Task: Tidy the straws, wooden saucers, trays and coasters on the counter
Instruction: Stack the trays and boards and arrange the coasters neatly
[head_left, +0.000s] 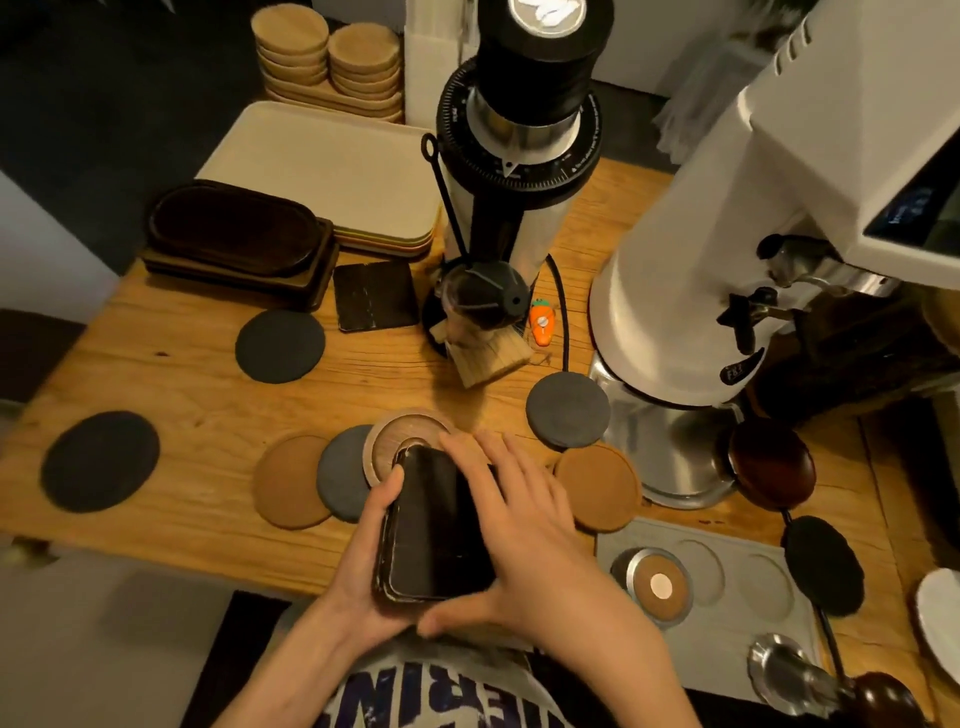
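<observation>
Here both hands (457, 561) clasp stacked dark coasters (436, 525).

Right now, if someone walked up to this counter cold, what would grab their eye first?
Probably the two hands at the near edge, left hand and right hand, clasping a small stack of dark square coasters. Next, the round coasters scattered loose across the wooden counter, grey, black and brown. Behind them loom a black grinder at centre and a white grinder to the right.
</observation>
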